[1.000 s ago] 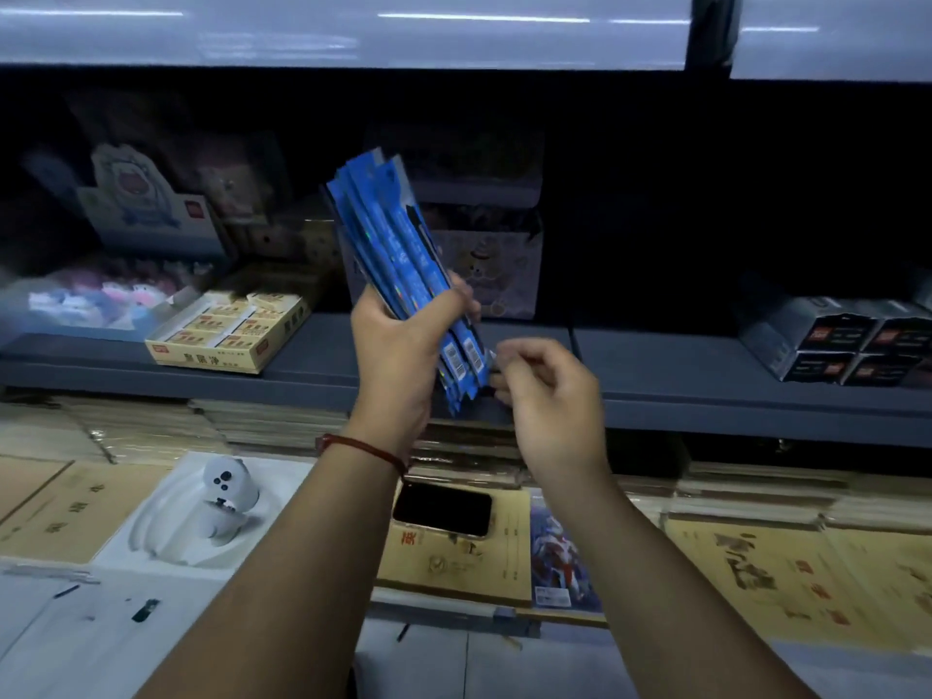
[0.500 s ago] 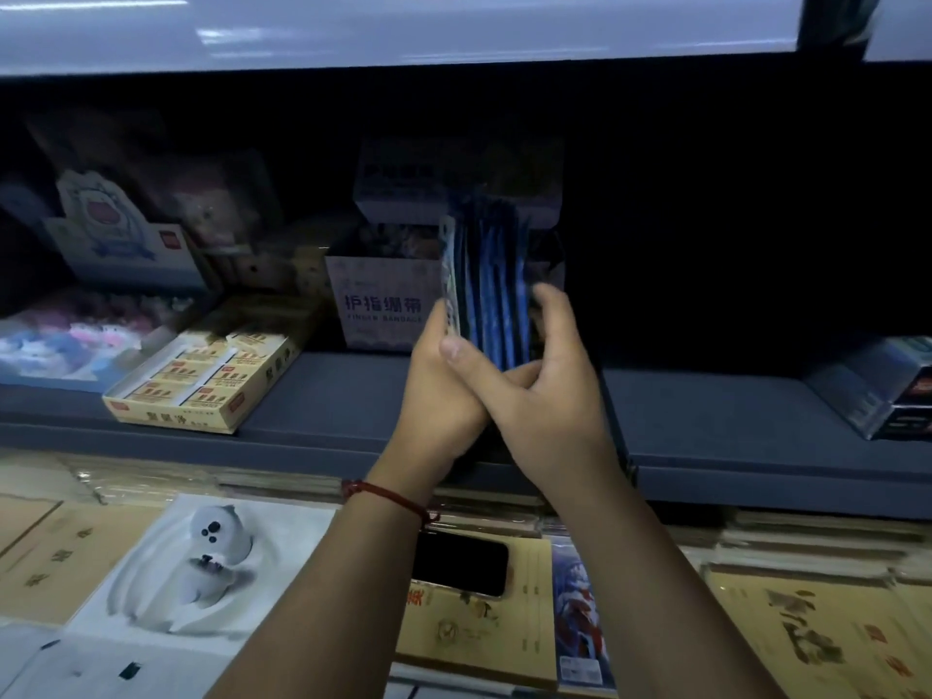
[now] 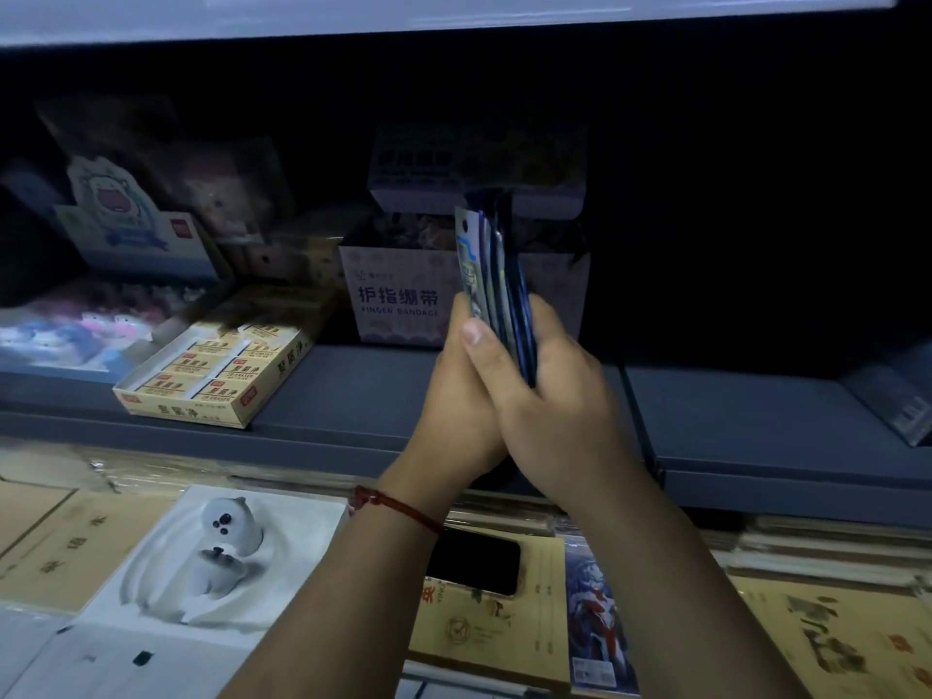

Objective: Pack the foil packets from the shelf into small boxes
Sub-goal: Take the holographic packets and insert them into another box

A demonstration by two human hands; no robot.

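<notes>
Two hands press together round a stack of packets (image 3: 493,280): the left hand (image 3: 454,416), a red cord (image 3: 398,508) at its wrist, and the right hand (image 3: 557,411) both grip the stack's lower end. The blue packets stand upright between the palms, above the front edge of the shelf (image 3: 353,396) and before an open box (image 3: 398,300) marked "Finger Bandage". An eraser tray (image 3: 217,378) sits toward the shelf's left front. Below, a phone (image 3: 474,560) lies on notebooks (image 3: 497,633).
</notes>
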